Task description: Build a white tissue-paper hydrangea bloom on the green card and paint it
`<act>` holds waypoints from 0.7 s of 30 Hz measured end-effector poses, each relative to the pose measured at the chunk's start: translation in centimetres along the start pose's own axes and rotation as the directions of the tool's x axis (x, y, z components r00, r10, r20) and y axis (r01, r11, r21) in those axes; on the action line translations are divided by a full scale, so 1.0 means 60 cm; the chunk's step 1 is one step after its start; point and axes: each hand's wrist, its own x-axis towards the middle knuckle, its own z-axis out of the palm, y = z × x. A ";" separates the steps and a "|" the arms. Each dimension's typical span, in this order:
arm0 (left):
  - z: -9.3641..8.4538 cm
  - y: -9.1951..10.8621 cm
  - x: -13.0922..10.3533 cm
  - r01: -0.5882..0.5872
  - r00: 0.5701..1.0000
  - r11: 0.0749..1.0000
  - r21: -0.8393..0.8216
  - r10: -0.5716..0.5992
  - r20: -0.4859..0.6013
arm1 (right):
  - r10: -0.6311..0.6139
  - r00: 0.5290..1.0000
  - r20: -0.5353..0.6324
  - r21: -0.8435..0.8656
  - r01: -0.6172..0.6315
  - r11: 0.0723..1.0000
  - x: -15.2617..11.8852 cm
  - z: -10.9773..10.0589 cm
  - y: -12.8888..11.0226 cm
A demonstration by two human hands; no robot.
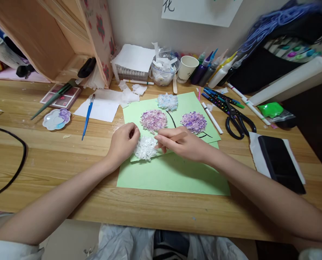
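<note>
My right hand [178, 142] pinches a light-brown wooden stick [179, 136], its tip end hidden by the fingers beside a white shredded-paper flower [146, 148]. Closed and resting at that flower's left edge is my left hand [126, 140]; whether it holds anything is hidden. The flower lies on the lower left of a light green sheet [133, 113]. Pink-purple [153, 121], violet [193, 122] and pale blue [167, 102] shredded flowers also lie on it, with black drawn stem lines. A second green sheet [174, 175] shows underneath.
A paint palette [56, 119] and blue brush [88, 116] lie left. Behind stand a tub of paper scraps [163, 71], a paper cup [187, 68] and several paint bottles [200, 71]. Black scissors [239, 124], pens and a black phone-like slab [281, 162] lie right.
</note>
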 end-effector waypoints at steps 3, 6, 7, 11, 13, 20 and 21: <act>-0.001 0.000 -0.001 -0.002 1.000 1.000 -0.014 0.002 0.004 | -0.020 0.996 -0.082 0.079 0.026 0.997 -0.021 0.001 0.012; -0.003 0.001 -0.003 0.002 1.000 1.000 -0.023 -0.002 0.002 | -0.017 0.981 -0.193 0.185 0.053 0.981 -0.036 0.008 0.031; -0.005 0.001 -0.004 0.006 1.000 1.000 -0.030 -0.006 0.006 | -0.010 0.971 -0.240 0.235 0.068 0.970 -0.038 0.012 0.039; -0.017 -0.003 0.004 0.042 0.999 0.988 -0.148 -0.038 0.028 | 0.136 0.895 -0.425 0.509 0.112 0.853 -0.036 0.035 0.077; -0.026 -0.009 0.020 0.039 0.999 0.980 -0.197 -0.042 -0.011 | 0.229 0.856 -0.464 0.615 0.125 0.779 -0.031 0.043 0.092; -0.054 -0.049 0.110 -0.119 0.981 0.945 0.305 0.160 -0.114 | 0.302 0.863 -0.405 0.693 0.074 0.718 -0.022 0.050 0.103; -0.054 -0.053 0.120 -0.114 0.984 0.923 0.367 0.155 -0.085 | 0.304 0.863 -0.403 0.690 0.068 0.720 -0.022 0.050 0.102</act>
